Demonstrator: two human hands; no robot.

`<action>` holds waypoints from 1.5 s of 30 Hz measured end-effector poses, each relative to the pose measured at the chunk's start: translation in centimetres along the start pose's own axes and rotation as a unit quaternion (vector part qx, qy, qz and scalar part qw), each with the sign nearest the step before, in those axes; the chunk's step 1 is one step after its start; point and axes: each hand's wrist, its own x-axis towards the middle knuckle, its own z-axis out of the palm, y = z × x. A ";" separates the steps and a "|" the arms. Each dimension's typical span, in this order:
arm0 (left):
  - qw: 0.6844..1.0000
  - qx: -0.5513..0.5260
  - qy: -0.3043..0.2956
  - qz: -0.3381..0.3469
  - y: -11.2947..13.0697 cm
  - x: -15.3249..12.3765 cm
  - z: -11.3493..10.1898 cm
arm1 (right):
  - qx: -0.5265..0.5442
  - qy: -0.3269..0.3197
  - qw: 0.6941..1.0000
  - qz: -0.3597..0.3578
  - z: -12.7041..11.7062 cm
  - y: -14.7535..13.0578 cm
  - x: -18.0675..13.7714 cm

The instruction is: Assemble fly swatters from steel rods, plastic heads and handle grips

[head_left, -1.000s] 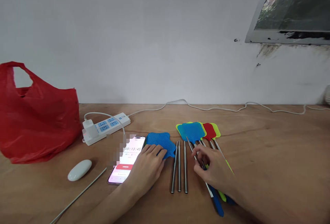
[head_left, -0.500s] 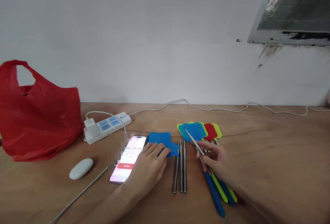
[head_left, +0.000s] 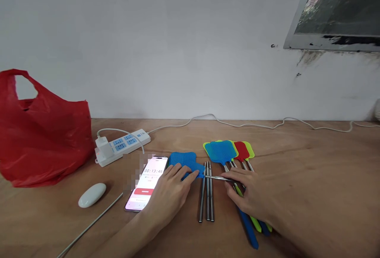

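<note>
My left hand (head_left: pixel 170 188) is closed on a blue mesh fly swatter head (head_left: pixel 183 160), its narrow neck pointing right. Pinched in my right hand (head_left: pixel 249 188) is a metal rod (head_left: pixel 219 178), lying nearly level, its tip at the neck of the blue head. Whether the tip is inside the neck or only touching it, I cannot tell. Beneath this rod, three loose metal rods (head_left: pixel 208 202) lie side by side on the table. Several fly swatters (head_left: pixel 221 151) with blue, red and yellow-green heads lie beyond and under my right hand, handles towards me.
A lit phone (head_left: pixel 150 183) lies left of my left hand, near a white oval object (head_left: pixel 92 195). Behind it are a power strip (head_left: pixel 123 147) with a plugged-in charger and a red plastic bag (head_left: pixel 47 139). A white cable (head_left: pixel 252 126) runs along the wall.
My right hand has swung the rod from pointing up and away to nearly level, bringing its tip left to the blue head's neck. My left hand stays almost still.
</note>
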 end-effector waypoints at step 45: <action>0.998 0.011 0.037 0.049 -0.1 -0.3 0.6 | -0.134 -0.018 0.984 -0.115 1.6 1.5 -0.6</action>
